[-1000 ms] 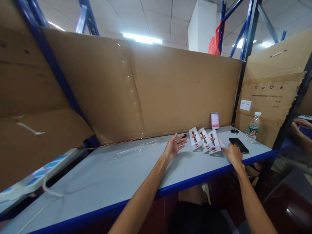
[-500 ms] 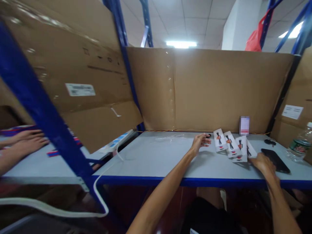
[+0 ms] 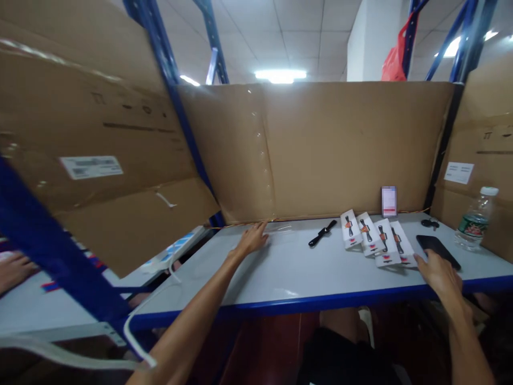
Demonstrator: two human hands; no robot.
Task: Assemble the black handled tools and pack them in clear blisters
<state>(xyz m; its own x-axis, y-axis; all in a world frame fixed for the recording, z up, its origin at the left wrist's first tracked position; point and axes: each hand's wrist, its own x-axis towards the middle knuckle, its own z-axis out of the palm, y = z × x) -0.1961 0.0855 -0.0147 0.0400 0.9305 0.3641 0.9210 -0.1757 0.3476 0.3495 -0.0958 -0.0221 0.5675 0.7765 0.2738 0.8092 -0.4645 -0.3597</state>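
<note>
My left hand (image 3: pixel 253 238) reaches over the back left of the grey table, fingers apart, beside clear plastic film (image 3: pixel 280 228) lying there. A black tool (image 3: pixel 323 233) with a handle rests by itself on the tabletop. To its right several white boxes (image 3: pixel 350 229) with a tool pictured on them overlap in a fanned row. At the near corner of the rightmost box (image 3: pixel 402 243) is my right hand (image 3: pixel 438 270), its fingertips close to or touching that corner; how its fingers are set is hard to see.
A dark phone (image 3: pixel 437 251) lies beyond my right hand, with a water bottle (image 3: pixel 475 222) further right. A lit phone (image 3: pixel 388 201) stands against the cardboard wall (image 3: pixel 356 144). At far left, another person's hand (image 3: pixel 16 271) is over a neighbouring table. A white cable (image 3: pixel 132 326) hangs at the left.
My left hand has moved left, from beside the boxes to the plastic film. The black tool, mostly hidden before, now shows whole. The boxes are spread more evenly, and the view has shifted.
</note>
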